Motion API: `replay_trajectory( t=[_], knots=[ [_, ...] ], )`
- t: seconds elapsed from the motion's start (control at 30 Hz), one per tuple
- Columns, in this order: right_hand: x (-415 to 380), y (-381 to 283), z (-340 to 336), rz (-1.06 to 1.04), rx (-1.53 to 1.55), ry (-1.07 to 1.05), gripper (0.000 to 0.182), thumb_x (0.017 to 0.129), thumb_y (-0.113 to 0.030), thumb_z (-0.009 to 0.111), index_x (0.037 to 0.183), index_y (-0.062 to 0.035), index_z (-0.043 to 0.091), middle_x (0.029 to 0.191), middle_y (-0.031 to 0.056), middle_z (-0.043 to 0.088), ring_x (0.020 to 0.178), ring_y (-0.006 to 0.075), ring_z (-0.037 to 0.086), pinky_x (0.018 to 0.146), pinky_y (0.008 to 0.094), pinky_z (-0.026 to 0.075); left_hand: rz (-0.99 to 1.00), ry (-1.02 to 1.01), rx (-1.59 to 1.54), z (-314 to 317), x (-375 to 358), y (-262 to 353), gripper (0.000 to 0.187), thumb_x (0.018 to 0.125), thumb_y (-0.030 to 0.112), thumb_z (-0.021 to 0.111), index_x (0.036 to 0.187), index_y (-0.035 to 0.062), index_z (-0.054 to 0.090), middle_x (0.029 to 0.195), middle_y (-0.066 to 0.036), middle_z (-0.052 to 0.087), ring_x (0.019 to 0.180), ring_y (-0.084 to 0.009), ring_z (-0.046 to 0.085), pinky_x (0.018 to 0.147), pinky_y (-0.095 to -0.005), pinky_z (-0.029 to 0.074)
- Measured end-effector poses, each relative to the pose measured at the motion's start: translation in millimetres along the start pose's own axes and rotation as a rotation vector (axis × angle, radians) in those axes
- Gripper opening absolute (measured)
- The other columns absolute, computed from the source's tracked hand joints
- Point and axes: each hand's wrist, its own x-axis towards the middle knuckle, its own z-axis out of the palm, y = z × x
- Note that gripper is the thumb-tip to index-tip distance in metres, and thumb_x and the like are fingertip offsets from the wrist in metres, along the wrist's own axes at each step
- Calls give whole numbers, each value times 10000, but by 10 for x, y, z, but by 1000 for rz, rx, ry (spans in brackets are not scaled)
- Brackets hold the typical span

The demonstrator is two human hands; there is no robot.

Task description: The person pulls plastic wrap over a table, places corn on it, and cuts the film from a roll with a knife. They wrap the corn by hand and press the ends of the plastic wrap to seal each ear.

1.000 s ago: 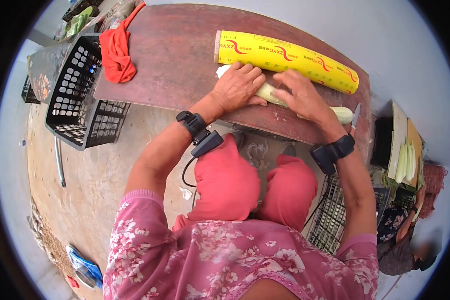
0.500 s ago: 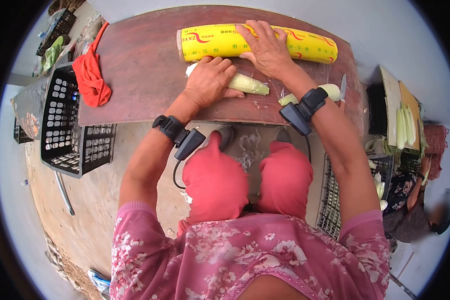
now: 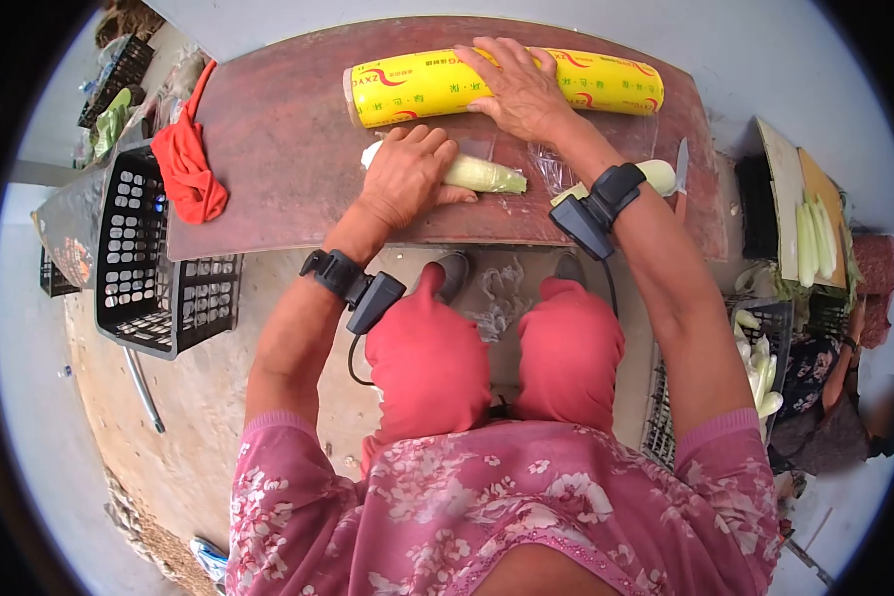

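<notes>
My left hand is wrapped over a pale green vegetable lying on the dark red table; its narrow end sticks out to the right. My right hand rests with spread fingers on a yellow roll of plastic film that lies across the table. Clear film shows on the tabletop below the roll. A second pale vegetable lies under my right forearm, partly hidden by the wrist device. Beside it, at the right, is a knife.
An orange-red cloth hangs over the table's left edge, near a black crate. At the right are long pale vegetables on a board, a crate of vegetables and another person.
The view has shifted slightly. My left hand and the vegetable sit a little further left and away from the roll. My right hand remains on the roll.
</notes>
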Motion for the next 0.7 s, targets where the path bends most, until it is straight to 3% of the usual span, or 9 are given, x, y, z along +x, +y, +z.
replay_trajectory(
  t=[0.17,0.27,0.37,0.47,0.57,0.63,0.7],
  knots=[
    [9,133,-27,-60,222,57,684,870,-227,672,1484,-206,370,1524,70,365,1424,262,314,1143,467,194,-43,-9,9,0,-13,48,528,736,587,678,889,91,577,901,-60,576,903,-244,578,812,-372,431],
    [-67,235,-27,-82,332,109,571,876,-233,646,1416,-175,470,1480,75,419,1421,264,321,1141,452,210,-54,-21,48,-13,-5,43,531,749,596,664,893,92,577,907,-63,576,914,-248,580,829,-379,432],
    [-143,225,-177,-92,307,5,553,849,-141,674,1376,-122,507,1490,95,419,1429,271,324,1139,465,249,-59,-36,57,-28,14,48,534,759,602,655,895,91,581,912,-71,579,932,-253,582,850,-384,433],
    [-259,214,-343,-120,146,142,448,848,-133,670,1283,-92,577,1395,110,515,1332,290,456,1070,449,363,-72,-71,45,-40,50,45,532,771,605,647,898,91,590,914,-77,581,946,-255,584,864,-385,434],
    [-568,458,-628,110,275,147,369,855,-171,660,1209,-85,605,1288,94,572,1211,306,530,997,465,387,-66,-64,58,-53,54,39,531,786,613,634,905,96,603,909,-81,581,947,-257,584,869,-385,435],
    [-988,694,-838,312,231,312,303,859,-173,658,1135,-60,606,1135,136,628,1048,346,596,885,444,455,-84,-99,44,-64,59,40,564,780,632,627,920,86,601,911,-88,573,942,-269,579,875,-393,435],
    [-1535,1000,-925,576,78,285,268,870,-188,655,1071,-20,596,1048,209,630,970,379,609,807,441,483,-87,-90,47,-53,58,42,567,775,633,632,917,85,598,907,-87,571,934,-269,576,877,-393,435]
  ],
)
